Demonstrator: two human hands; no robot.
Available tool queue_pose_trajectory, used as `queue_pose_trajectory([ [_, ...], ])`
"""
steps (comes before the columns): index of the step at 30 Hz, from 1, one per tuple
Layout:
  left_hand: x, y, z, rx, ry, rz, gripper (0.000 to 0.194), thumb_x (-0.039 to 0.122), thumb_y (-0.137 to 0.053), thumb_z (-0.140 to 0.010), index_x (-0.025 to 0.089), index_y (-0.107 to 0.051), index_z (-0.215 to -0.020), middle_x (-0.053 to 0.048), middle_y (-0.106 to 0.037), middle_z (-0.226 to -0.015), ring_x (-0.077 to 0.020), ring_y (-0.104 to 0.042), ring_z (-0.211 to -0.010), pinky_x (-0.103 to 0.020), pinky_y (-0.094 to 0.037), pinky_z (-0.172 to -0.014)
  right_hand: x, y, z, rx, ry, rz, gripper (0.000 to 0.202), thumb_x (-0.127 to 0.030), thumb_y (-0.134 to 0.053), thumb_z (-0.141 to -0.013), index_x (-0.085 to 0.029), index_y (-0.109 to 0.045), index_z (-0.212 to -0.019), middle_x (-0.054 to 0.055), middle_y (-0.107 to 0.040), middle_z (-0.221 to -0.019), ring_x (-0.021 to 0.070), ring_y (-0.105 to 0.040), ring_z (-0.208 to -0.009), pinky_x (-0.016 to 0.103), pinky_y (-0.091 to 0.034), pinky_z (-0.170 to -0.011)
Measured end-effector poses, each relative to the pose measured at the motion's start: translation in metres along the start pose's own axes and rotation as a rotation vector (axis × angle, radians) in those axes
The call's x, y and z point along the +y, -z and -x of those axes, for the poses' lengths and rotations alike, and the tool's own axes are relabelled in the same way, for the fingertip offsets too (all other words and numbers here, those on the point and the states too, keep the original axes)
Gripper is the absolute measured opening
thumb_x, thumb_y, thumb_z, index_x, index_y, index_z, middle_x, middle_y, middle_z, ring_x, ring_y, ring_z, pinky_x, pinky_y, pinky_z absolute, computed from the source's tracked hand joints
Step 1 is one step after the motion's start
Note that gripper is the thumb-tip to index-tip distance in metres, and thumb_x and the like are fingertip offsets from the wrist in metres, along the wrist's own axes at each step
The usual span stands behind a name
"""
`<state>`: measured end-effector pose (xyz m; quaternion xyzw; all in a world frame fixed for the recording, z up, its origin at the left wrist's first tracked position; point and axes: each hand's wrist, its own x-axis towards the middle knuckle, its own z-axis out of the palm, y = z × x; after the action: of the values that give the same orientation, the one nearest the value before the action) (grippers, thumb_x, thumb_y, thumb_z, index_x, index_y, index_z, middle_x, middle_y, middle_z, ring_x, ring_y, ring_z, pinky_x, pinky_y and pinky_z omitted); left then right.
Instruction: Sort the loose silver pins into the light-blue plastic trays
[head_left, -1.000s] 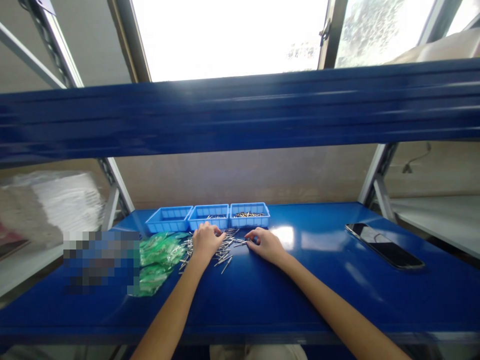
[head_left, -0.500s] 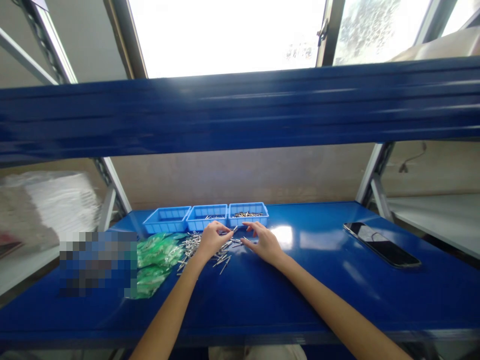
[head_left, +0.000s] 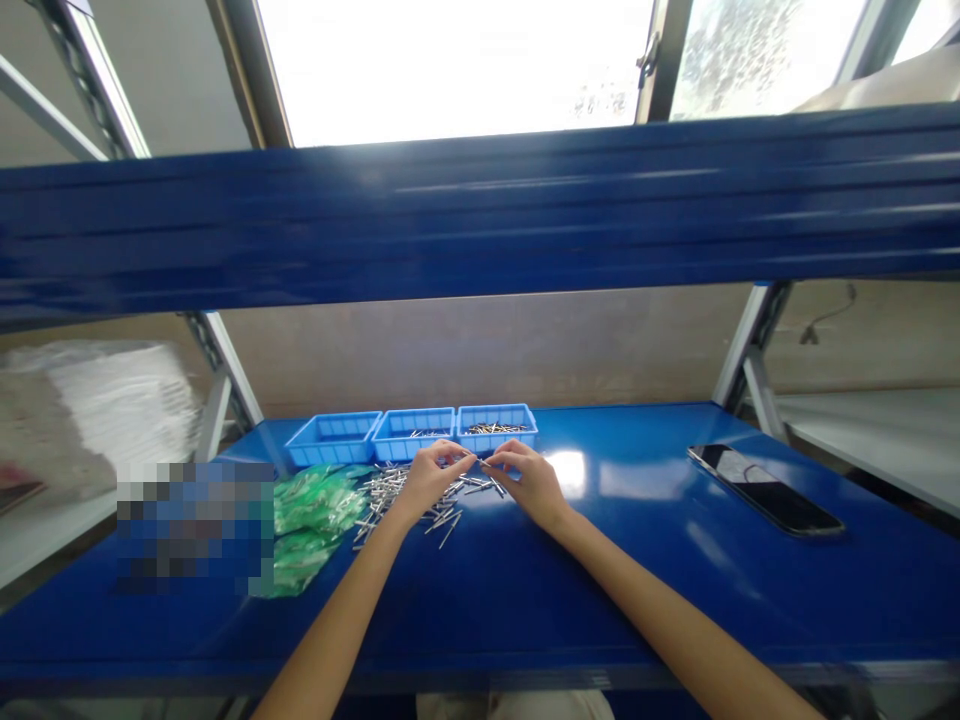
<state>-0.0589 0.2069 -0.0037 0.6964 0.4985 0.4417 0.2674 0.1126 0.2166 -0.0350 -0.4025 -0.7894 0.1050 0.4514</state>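
Note:
My left hand (head_left: 431,480) pinches a thin metal pin (head_left: 481,461) between thumb and fingertips, above the pile. My right hand (head_left: 531,484) has its thumb and fingertips closed at the other end of the same small pin, so both hands nearly meet. Below and to the left lies a loose heap of silvery metal pins (head_left: 382,498), partly hidden by my left hand and wrist. Behind the hands, the right blue tray (head_left: 496,411) holds several similar pins, and the middle blue tray (head_left: 414,414) holds a few.
The left blue tray (head_left: 334,420) shows nothing inside. Green plastic bags (head_left: 311,525) lie left of the heap, beside a blurred-out patch. A phone (head_left: 765,490) rests at the right of the blue table (head_left: 480,620). A blue shelf beam (head_left: 480,220) crosses above.
My right hand has moved slightly left and its fingers, which were apart, have closed at the pin. My left hand keeps the pin nearly in place.

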Motion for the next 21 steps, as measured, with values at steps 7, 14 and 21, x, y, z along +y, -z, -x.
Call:
queue_pose_trajectory([
  [7,-0.0024,0.0008,-0.0008,-0.039,0.007,0.032,0.032,0.045,-0.055,-0.072,0.015,-0.066,-0.076,-0.006,-0.062,-0.083,-0.0164,-0.055,-0.078,-0.026,-0.042,-0.068,-0.0014,0.0013,-0.0006,0.105,0.008,-0.045,0.020,-0.036,-0.052,-0.081,-0.024,-0.068,-0.085,0.002,-0.060,-0.085,0.0099,-0.055,-0.063,0.022,-0.043,-0.057],
  [14,-0.0072,-0.0050,0.0018,-0.219,-0.097,-0.027,0.032,0.046,-0.059,-0.069,0.016,-0.069,-0.075,-0.005,-0.062,-0.080,-0.0149,-0.054,-0.073,-0.025,-0.040,-0.064,-0.0001,0.0002,-0.0022,0.083,0.039,-0.180,0.017,-0.033,-0.054,-0.080,-0.023,-0.067,-0.084,0.004,-0.056,-0.088,0.0121,-0.056,-0.072,0.023,-0.045,-0.058],
  [21,-0.0070,0.0028,-0.0018,-0.136,-0.098,0.015,0.032,0.046,-0.057,-0.071,0.015,-0.067,-0.073,-0.006,-0.061,-0.078,-0.0155,-0.054,-0.073,-0.024,-0.041,-0.062,-0.0050,0.0023,-0.0035,0.129,0.001,-0.180,0.015,-0.033,-0.058,-0.077,-0.020,-0.067,-0.074,0.002,-0.055,-0.078,0.0099,-0.051,-0.063,0.022,-0.043,-0.053],
])
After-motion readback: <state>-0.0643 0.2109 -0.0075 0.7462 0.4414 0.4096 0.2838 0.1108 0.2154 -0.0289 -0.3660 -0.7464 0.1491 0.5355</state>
